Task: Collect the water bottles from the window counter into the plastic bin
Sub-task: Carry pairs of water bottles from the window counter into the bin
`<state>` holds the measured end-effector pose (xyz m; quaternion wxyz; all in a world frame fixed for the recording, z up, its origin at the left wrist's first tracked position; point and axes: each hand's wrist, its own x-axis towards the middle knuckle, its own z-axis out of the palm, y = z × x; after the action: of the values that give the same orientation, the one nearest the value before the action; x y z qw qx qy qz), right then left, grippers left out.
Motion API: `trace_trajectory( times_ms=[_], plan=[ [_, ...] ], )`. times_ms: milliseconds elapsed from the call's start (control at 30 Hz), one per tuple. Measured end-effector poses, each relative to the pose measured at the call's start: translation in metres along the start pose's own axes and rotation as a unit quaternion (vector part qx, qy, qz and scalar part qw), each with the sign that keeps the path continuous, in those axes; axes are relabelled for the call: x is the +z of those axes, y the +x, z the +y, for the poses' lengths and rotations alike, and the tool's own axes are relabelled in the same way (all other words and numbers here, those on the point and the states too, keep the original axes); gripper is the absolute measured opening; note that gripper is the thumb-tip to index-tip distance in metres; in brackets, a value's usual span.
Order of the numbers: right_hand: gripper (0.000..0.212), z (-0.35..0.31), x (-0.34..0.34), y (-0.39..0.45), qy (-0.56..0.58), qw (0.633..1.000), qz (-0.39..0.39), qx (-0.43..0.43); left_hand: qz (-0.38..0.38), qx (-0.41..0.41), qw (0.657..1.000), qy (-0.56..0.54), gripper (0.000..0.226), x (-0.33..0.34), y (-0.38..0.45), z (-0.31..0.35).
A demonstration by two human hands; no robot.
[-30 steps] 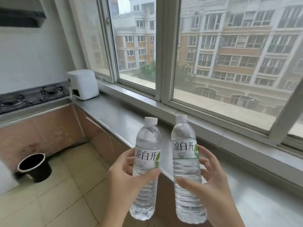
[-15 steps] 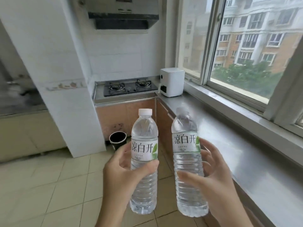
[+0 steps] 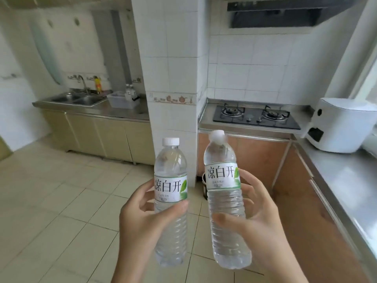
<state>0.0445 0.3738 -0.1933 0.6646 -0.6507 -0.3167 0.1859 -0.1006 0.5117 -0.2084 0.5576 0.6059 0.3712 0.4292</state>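
My left hand (image 3: pixel 142 219) grips a clear water bottle (image 3: pixel 171 176) with a white cap and a green-leaf label, held upright in front of me. My right hand (image 3: pixel 259 219) grips a second water bottle (image 3: pixel 223 166) of the same kind, tilted slightly left. A pale plastic bin (image 3: pixel 120 101) stands far off on the steel counter beside the sink, with what look like bottles (image 3: pixel 130 92) standing at its right end. The window counter (image 3: pixel 346 180) runs along my right side.
A tiled pillar (image 3: pixel 171 78) stands between the sink counter (image 3: pixel 122 113) and the gas hob (image 3: pixel 255 117). A white appliance (image 3: pixel 342 123) sits on the corner of the window counter. A dark bucket (image 3: pixel 204 186) stands on the floor behind the bottles. Tiled floor (image 3: pixel 61 190) stretches toward the sink.
My view has swung left from the window to the kitchen interior; the sink counter and bin have come into sight. Both hands keep holding their bottles in front of me.
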Motion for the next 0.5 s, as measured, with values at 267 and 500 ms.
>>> trace_trajectory(
  times_ms=[267, 500],
  plan=[
    [0.09, 0.016, 0.056, 0.14, 0.013, 0.995, -0.098, -0.001, 0.109, 0.006, 0.994, 0.014, 0.07, 0.001, 0.108, -0.005],
    [0.093, 0.036, 0.127, 0.223, 0.007, 0.989, -0.15, -0.003, 0.158, 0.014, 0.987, 0.025, 0.065, -0.02, 0.196, -0.018]
  ],
)
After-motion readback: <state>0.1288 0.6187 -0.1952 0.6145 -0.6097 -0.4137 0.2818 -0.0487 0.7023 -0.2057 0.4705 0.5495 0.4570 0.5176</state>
